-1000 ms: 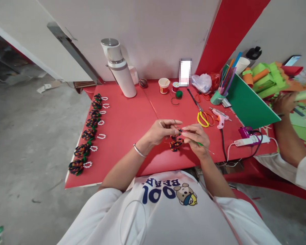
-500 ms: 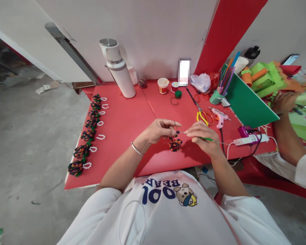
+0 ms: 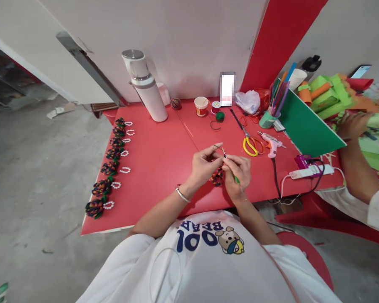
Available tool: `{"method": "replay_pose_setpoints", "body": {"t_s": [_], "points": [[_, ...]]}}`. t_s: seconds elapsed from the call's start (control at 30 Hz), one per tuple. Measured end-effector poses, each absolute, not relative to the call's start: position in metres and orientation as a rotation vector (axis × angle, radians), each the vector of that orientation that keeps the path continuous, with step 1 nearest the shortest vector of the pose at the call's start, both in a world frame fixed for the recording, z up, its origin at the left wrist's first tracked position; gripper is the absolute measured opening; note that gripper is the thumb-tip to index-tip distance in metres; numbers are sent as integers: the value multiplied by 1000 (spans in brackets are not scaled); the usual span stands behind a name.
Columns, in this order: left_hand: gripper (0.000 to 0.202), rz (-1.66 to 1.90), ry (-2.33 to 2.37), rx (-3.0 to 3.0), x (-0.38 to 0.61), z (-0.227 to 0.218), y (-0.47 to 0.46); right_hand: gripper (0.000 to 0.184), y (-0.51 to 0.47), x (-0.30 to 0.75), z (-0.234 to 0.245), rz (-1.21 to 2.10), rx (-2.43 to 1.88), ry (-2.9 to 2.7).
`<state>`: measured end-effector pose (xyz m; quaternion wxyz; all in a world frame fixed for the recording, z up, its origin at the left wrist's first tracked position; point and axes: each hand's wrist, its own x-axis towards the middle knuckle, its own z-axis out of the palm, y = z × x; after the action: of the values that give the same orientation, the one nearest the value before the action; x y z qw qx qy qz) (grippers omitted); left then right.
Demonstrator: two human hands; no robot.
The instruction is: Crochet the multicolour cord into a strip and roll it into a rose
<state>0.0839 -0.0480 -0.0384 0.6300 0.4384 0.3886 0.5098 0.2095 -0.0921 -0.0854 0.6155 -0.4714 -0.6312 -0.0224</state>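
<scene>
Between my hands hangs a dark multicoloured crochet piece (image 3: 217,176), partly hidden by the fingers. My left hand (image 3: 205,164) pinches its upper part, with the index finger stretched out and a strand of yarn over it. In my right hand (image 3: 240,168) is a crochet hook (image 3: 236,179) with a green handle; its metal tip points up towards the left index finger. Both hands meet over the front of the red table (image 3: 158,168). A multicoloured yarn ball (image 3: 176,103) lies near the wall, its strand running towards my hands.
Several finished crochet pieces with bead loops (image 3: 109,168) line the left edge. Behind stand a white thermos (image 3: 150,92), a paper cup (image 3: 201,107) and a green yarn ball (image 3: 220,116). To the right lie scissors (image 3: 249,145), a pink glue gun (image 3: 273,145) and a power strip (image 3: 309,172). A co-worker's hand (image 3: 353,124) is beyond.
My right hand has moved left against my left hand, and the hook has swung from nearly level to steep, tip up. The crochet piece is now more covered by my fingers.
</scene>
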Motion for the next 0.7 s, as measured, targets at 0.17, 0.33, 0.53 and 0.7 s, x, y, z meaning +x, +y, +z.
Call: {"method": "replay_pose_setpoints", "body": {"t_s": [0.17,0.33,0.53,0.7], "points": [[54,932,748,859,71,-32,-42,21,-83,221,-86,75,-964,-1498],[49,818,737,854,53,-26,-32,21,-74,251,-69,291,-843,-1684],[47,746,727,939,47,-27,-26,19,-72,271,-43,434,-776,-1813],[40,700,703,1024,42,-26,-23,17,-65,282,-35,718,-742,-1781]]}}
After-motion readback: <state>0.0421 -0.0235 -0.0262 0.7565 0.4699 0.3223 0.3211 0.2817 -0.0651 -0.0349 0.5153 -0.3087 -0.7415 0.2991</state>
